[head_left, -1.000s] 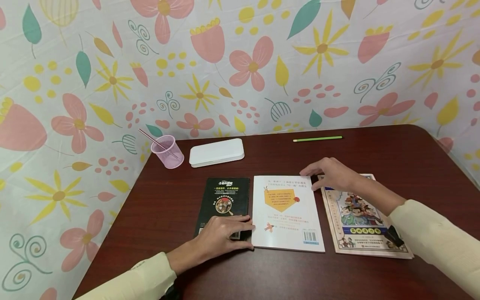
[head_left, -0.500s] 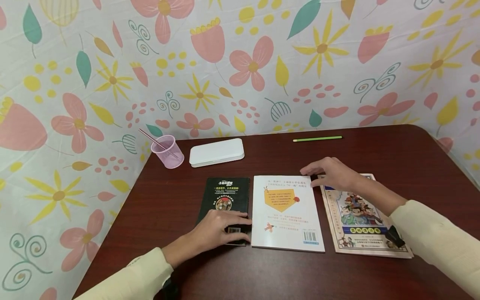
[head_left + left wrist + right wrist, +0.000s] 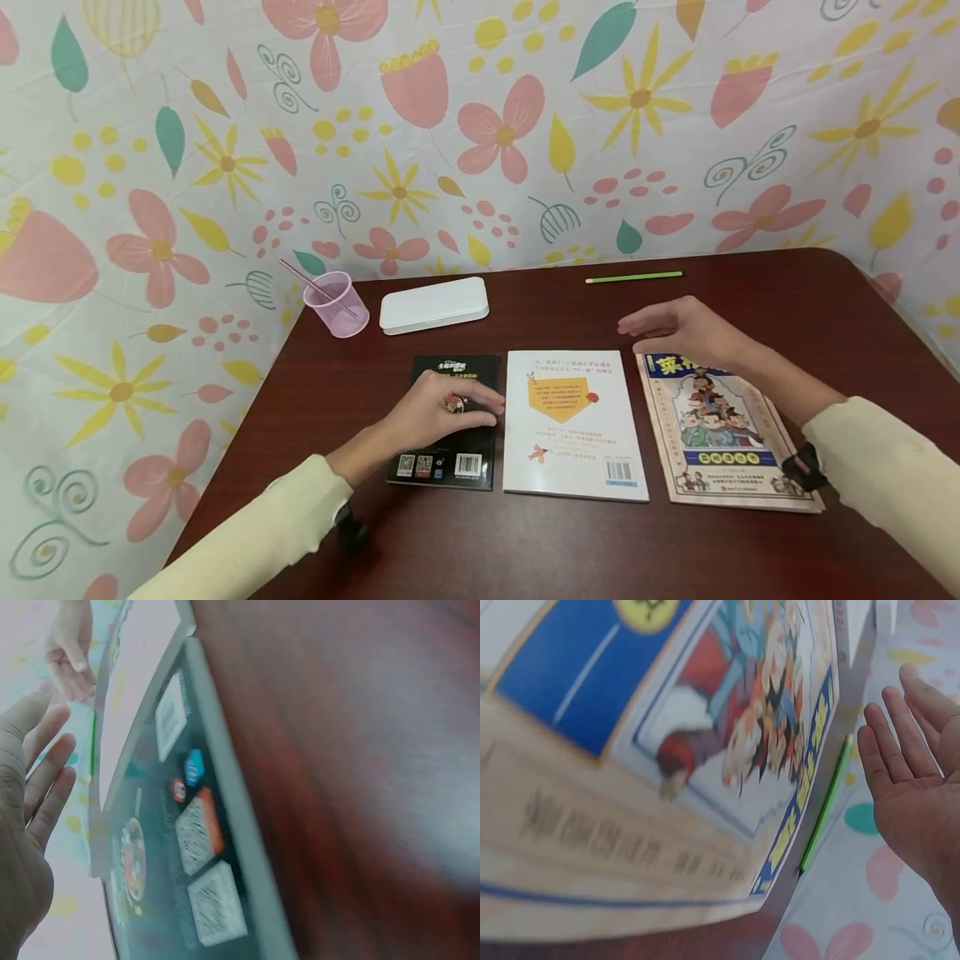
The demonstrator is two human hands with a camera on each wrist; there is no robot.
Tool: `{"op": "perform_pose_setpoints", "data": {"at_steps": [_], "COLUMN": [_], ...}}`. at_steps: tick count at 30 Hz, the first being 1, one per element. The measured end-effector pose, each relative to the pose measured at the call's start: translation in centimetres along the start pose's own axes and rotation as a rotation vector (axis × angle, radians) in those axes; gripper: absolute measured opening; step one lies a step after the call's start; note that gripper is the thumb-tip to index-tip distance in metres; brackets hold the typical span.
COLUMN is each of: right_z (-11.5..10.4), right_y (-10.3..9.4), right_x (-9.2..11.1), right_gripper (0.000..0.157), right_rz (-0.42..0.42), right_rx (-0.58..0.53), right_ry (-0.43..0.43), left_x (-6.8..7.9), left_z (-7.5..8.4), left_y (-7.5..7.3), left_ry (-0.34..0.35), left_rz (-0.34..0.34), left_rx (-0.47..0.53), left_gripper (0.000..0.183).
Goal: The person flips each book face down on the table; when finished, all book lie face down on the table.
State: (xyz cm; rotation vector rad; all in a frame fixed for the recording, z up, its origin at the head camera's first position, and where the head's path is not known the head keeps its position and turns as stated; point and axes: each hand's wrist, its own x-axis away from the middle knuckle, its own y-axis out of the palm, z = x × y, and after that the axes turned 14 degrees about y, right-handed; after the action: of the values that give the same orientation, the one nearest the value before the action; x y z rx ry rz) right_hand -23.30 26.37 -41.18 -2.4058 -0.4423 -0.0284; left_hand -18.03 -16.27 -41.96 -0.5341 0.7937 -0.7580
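Observation:
Three books lie flat in a row on the table. At the left is a black book (image 3: 442, 473), partly covered by my left hand (image 3: 435, 408), which hovers above it with relaxed fingers and holds nothing. A white book (image 3: 573, 425) with an orange panel and a barcode lies in the middle. On the right sits a cream and blue comic-style book (image 3: 720, 425) with cartoon figures. Over its top left corner my right hand (image 3: 693, 333) is raised, fingers extended and holding nothing. Both wrist views show the palms bare, apart from the books.
At the back left stands a pink mesh cup (image 3: 337, 307) with a thin stick in it. Beside it lies a white case (image 3: 433, 305). A green pencil (image 3: 633, 277) rests near the table's back edge, before a flowered cloth wall (image 3: 480, 125).
My left hand has left the white book's left edge and lifted up over the black book. My right hand has risen away from the white book's upper right corner. The books stay put.

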Motion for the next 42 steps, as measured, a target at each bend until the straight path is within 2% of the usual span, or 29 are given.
{"op": "perform_pose_setpoints", "data": {"at_steps": [6, 13, 21, 26, 29, 33, 39, 42], "right_z": [1.4, 3.9, 6.3, 7.4, 7.9, 8.6, 9.5, 9.8], "right_y": [-1.7, -3.2, -4.2, -4.8, -5.0, -5.2, -5.4, -5.5], "right_x": [1.1, 2.4, 4.0, 4.8, 5.2, 5.9, 6.8, 7.3], "right_gripper": [0.045, 0.05, 0.057, 0.061, 0.062, 0.064, 0.064, 0.064], "right_rz": [-0.004, -0.006, -0.001, 0.029, 0.055, 0.091, 0.121, 0.122], "right_rx": [0.015, 0.066, 0.092, 0.102, 0.113, 0.12, 0.097, 0.086], "right_ry": [0.058, 0.11, 0.151, 0.18, 0.191, 0.182, 0.138, 0.131], "left_x": [-2.8, -6.4, -9.4, -10.4, -10.9, -11.3, -11.6, -11.6], "left_z": [-0.5, -0.4, 1.1, 2.0, 2.7, 3.8, 5.2, 5.8], "left_y": [1.0, 3.6, 7.5, 10.4, 11.8, 13.3, 15.3, 16.0], "left_ry": [-0.02, 0.013, -0.011, -0.027, -0.052, -0.106, -0.187, -0.215], "left_rz": [-0.007, -0.041, -0.124, -0.17, -0.205, -0.251, -0.344, -0.368], "left_rx": [0.043, 0.037, -0.037, -0.158, -0.189, -0.215, -0.325, -0.361], "left_gripper": [0.031, 0.035, 0.066, 0.08, 0.089, 0.101, 0.117, 0.123]}}
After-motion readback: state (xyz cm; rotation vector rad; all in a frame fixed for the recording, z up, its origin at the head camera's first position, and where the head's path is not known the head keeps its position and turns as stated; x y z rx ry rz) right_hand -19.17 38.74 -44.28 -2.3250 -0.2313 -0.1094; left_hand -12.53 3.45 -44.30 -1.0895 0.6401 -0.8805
